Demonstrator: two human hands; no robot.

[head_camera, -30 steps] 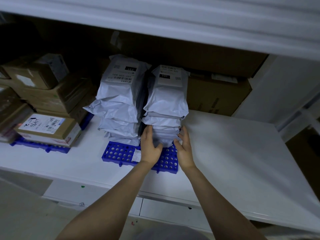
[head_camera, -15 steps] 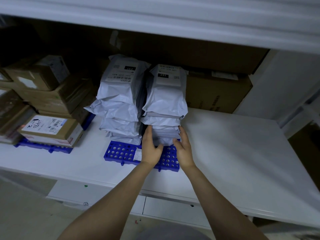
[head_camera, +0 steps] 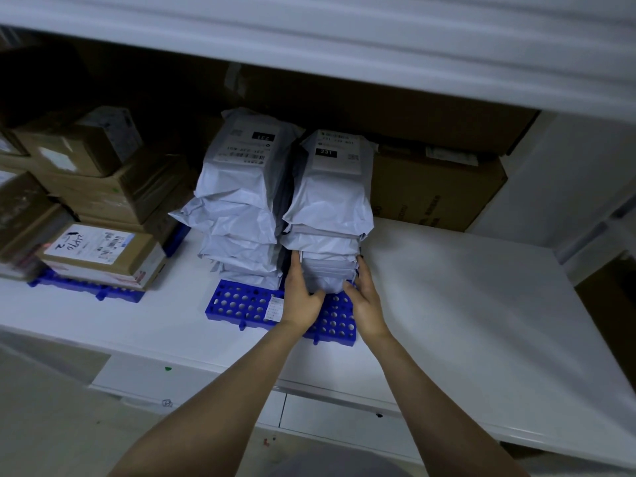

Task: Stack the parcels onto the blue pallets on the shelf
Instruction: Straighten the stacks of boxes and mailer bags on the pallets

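On the white shelf [head_camera: 464,304], in the head view, two stacks of grey poly-mailer parcels stand side by side on a blue perforated pallet [head_camera: 241,304]. The right-hand stack [head_camera: 330,201] is the one in hand. The left-hand stack [head_camera: 241,208] touches it or stands just beside it; the dark gap between them hides which.

The left hand [head_camera: 303,297] lies flat against the left side of the right-hand stack's lower parcels, fingers straight and together, pointing into that gap, thumb reaching across the front. The right hand [head_camera: 366,304] mirrors it on the stack's right side, fingers straight along the bag edges. Neither hand curls round a parcel; they press the pile between the palms.

These bags look soft and light, with slick plastic skins and wrinkled, uneven edges, so a tall pile is likely to slide or lean. Squaring it from both sides low down, as here, seems the sound hold. To lift a single parcel, taking it under its flat face would probably serve better than pinching a loose corner.

To the left, taped cardboard boxes [head_camera: 99,249] sit on a second blue pallet [head_camera: 86,287], and a large brown carton [head_camera: 437,187] stands behind.
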